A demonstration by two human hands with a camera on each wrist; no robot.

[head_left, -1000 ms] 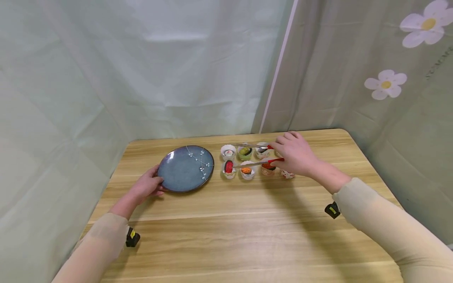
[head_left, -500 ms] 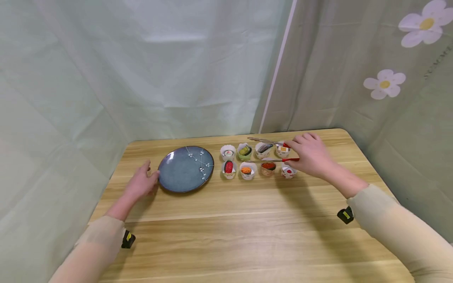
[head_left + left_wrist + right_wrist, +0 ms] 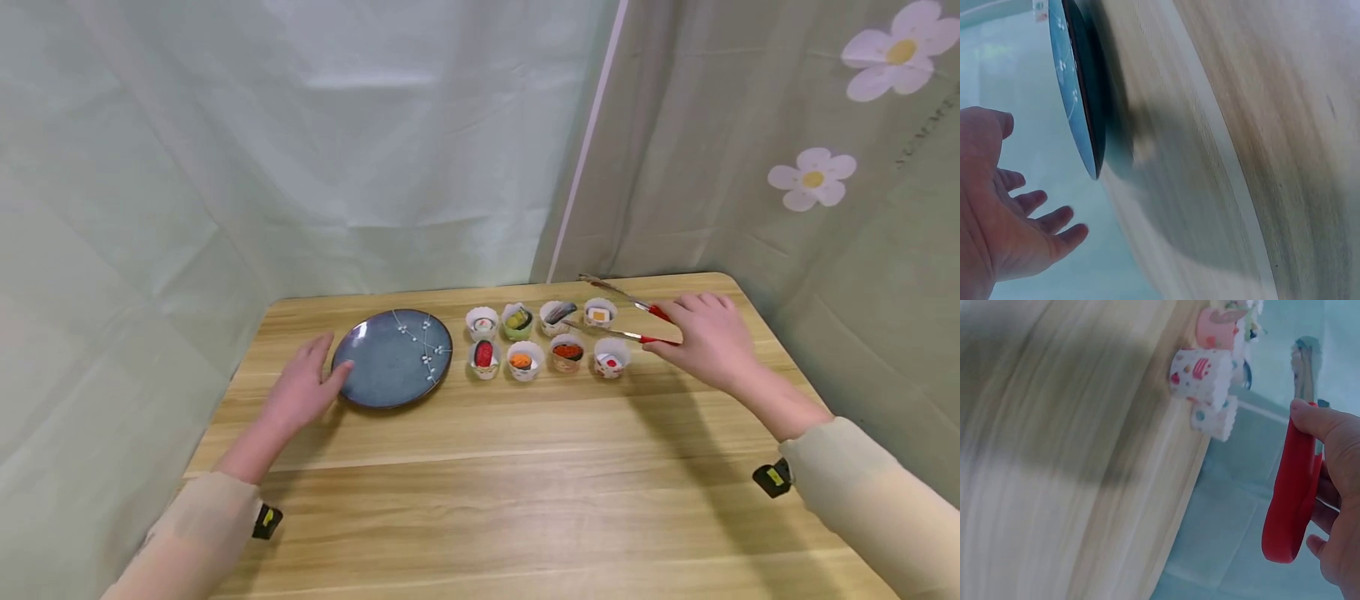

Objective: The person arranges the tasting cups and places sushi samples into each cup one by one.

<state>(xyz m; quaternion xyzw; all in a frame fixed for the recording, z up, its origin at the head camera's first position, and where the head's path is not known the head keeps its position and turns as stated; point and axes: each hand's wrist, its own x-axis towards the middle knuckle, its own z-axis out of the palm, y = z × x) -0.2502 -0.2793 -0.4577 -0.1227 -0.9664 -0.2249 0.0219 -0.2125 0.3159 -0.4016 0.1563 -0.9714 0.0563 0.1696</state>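
Note:
My right hand (image 3: 708,340) grips red-handled metal tongs (image 3: 611,332), whose two arms are spread with nothing between them. The red handle (image 3: 1291,494) shows large in the right wrist view, with the thumb on it. The tongs hang above the right end of two rows of paper cups, near a cup with a white and orange sushi piece (image 3: 598,314) and one with a red-dotted white piece (image 3: 611,362). My left hand (image 3: 303,385) hovers at the left edge of the dark blue plate (image 3: 390,358). In the left wrist view its fingers (image 3: 1029,201) are spread, apart from the plate.
Other cups hold a red-topped piece (image 3: 483,354), an orange-topped piece (image 3: 521,362), red roe sushi (image 3: 567,352), a silvery fish piece (image 3: 559,312), a yellow-green piece (image 3: 518,320) and a white roll (image 3: 483,324). The wooden table (image 3: 480,500) meets a pale curtain (image 3: 390,167) behind.
My right hand has moved right with the tongs, away from the left cups. My left hand has let go of the plate rim and lifted, fingers spreading. The cups and plate look unmoved.

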